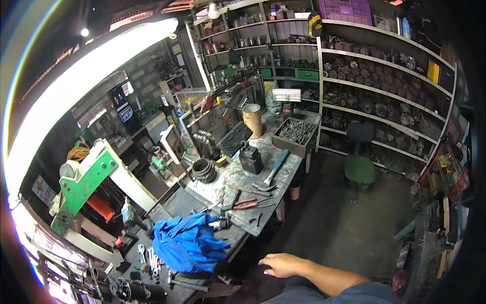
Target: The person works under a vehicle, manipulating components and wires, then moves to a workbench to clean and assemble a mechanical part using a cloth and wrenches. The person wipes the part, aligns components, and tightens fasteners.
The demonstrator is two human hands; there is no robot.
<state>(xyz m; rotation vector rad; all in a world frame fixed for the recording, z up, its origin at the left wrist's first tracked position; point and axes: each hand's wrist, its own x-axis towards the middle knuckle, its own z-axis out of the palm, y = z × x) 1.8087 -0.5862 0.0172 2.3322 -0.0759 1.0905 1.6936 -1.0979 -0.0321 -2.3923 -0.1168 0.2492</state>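
Observation:
My right hand (281, 265) reaches in from the lower right, over the dark floor just off the near edge of the workbench. Its fingers are loosely bent, with a gap between them, and nothing shows in them. To its left a crumpled blue cloth (190, 243) lies on the bench. Beyond the hand, on the bench's metal top (202, 191), rest red-handled pliers (245, 204) and a blue-handled hammer (276, 169). My left hand is not in view.
A box of bolts (297, 131), a black battery-like block (250, 159) and a tan cylinder (251, 120) stand farther back. Several wrenches (154, 261) lie at lower left, near a green and white press frame (91, 187). A green chair (360, 169) stands before shelves (385, 86) of metal parts.

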